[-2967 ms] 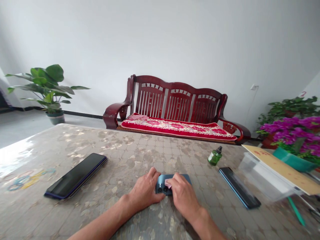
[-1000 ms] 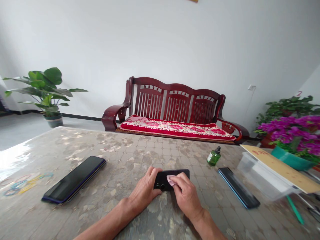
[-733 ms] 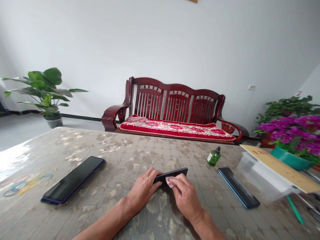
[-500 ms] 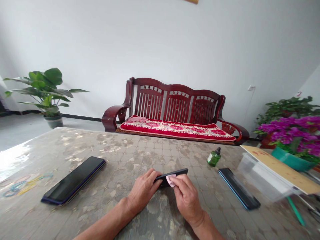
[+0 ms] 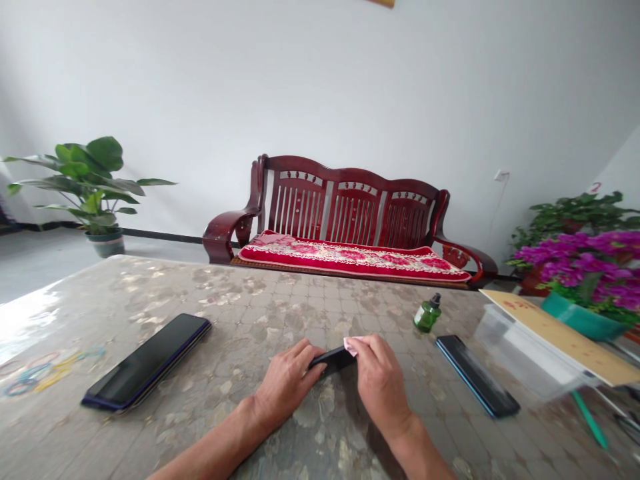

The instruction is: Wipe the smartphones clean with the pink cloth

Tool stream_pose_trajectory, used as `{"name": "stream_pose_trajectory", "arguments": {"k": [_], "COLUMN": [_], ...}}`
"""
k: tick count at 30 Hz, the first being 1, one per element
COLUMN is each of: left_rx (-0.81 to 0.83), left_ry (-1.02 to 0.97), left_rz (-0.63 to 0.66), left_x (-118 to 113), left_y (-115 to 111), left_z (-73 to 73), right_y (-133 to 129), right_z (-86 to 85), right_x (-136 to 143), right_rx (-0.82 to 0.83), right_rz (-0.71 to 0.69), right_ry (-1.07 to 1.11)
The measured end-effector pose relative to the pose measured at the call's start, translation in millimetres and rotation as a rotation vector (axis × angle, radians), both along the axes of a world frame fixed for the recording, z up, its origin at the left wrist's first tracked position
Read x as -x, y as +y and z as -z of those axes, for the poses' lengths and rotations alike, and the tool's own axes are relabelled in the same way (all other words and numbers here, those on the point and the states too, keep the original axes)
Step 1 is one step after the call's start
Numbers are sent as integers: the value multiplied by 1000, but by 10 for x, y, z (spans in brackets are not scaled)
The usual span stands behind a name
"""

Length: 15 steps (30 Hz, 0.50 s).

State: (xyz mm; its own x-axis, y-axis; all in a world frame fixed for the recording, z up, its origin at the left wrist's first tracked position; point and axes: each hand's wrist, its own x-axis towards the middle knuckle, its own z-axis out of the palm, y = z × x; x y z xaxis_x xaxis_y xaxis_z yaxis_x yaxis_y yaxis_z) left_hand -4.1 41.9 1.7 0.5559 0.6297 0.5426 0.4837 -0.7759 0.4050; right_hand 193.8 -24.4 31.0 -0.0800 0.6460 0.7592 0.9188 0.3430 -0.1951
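Note:
My left hand (image 5: 289, 380) is closed around the left end of a dark smartphone (image 5: 336, 361), held on edge and tilted just above the patterned tablecloth. In my right hand (image 5: 381, 380) a small pale pink cloth (image 5: 352, 345) is pinched and pressed over the phone's upper right corner. The right end of the phone is hidden behind the cloth and fingers. To the left lies a larger dark phone (image 5: 150, 360) in a blue-edged case. On the right are another phone (image 5: 477, 375) with a blue edge and a small green spray bottle (image 5: 428, 313).
At the far left of the table (image 5: 240, 313) lie loose coloured rubber bands (image 5: 43, 373). A clear plastic box (image 5: 525, 353) with a tan board (image 5: 565, 337) on top stands at right, near a teal pot (image 5: 583, 317) of purple flowers. A wooden bench (image 5: 350, 207) is beyond the table.
My right hand has moved the cloth right and slightly up, from the middle of the phone's edge to its right corner. My left hand keeps its hold.

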Motion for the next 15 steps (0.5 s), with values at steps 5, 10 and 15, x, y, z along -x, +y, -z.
{"name": "stream_pose_trajectory", "arguments": {"k": [5, 10, 15], "left_rx": [-38, -31, -10], "left_ry": [-2, 0, 16], "left_rz": [4, 25, 8], "left_x": [-8, -1, 8], "left_y": [-26, -42, -10], "left_z": [-5, -8, 12], "right_y": [-26, -78, -17], "right_z": [27, 18, 9], "right_x": [-19, 190, 40], "right_rx": [25, 74, 51], "right_rz": [-8, -118, -29], "right_ry": [13, 1, -7]}}
